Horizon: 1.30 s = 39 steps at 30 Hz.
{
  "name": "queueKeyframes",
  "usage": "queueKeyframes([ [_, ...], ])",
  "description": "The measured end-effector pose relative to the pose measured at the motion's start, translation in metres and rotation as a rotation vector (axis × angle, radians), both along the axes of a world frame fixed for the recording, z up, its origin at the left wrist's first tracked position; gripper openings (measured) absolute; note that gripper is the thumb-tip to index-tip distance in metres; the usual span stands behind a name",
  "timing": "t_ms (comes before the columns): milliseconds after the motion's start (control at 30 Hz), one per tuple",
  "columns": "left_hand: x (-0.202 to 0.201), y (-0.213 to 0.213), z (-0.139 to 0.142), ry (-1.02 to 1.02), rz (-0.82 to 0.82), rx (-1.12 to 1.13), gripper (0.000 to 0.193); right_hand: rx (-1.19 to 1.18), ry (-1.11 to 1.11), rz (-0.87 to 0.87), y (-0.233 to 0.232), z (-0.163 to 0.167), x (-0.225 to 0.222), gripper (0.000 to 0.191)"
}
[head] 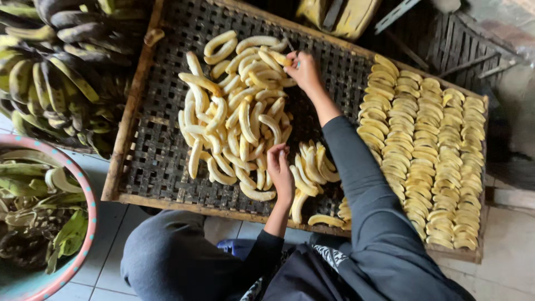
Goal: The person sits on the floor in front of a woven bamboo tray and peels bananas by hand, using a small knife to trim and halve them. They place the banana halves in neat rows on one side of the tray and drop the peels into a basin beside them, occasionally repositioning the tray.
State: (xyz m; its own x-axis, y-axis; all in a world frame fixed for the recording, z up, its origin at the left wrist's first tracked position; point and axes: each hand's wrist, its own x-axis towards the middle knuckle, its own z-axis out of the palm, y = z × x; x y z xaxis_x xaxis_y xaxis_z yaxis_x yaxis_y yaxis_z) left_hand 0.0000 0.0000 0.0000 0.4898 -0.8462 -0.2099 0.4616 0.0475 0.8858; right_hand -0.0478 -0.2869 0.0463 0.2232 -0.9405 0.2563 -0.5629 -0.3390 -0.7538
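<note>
Peeled bananas [237, 111] lie heaped on a woven tray [161, 150]. The right hand [304, 69] pinches one at the heap's far edge beside a small blade; the left hand [278, 170] grasps one at the near edge. Sliced halves [429, 161] fill the tray's right side in rows. Unpeeled bunches [50, 72] and a basin [83, 223] of peels sit left.

head camera, looking steeply down, close

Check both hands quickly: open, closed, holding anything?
Left hand: fingers curled on a peeled banana in the pile, grip not clearly visible.
Right hand: closed on a peeled banana at the pile's far edge.
</note>
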Motion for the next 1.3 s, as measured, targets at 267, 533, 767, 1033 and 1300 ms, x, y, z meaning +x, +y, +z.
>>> queueKeyframes([
  [267,0.008,-0.023,0.016,0.085,0.104,-0.061,0.014,-0.188,0.144,-0.229,-0.015,0.000,0.014,0.029],
  [533,0.022,-0.031,0.015,0.132,0.133,-0.046,0.013,0.425,0.135,-0.162,-0.066,0.000,0.037,0.036],
  [767,0.029,-0.029,0.014,0.153,0.145,-0.058,0.013,0.578,0.082,-0.290,-0.057,-0.014,0.024,0.050],
  [1033,0.044,-0.020,0.057,-0.392,0.089,-0.042,0.040,0.000,0.612,-0.037,0.040,0.036,-0.063,0.027],
  [1300,0.016,0.004,0.079,-1.087,-0.334,-0.111,0.085,0.467,1.152,0.342,0.216,0.153,-0.056,0.020],
])
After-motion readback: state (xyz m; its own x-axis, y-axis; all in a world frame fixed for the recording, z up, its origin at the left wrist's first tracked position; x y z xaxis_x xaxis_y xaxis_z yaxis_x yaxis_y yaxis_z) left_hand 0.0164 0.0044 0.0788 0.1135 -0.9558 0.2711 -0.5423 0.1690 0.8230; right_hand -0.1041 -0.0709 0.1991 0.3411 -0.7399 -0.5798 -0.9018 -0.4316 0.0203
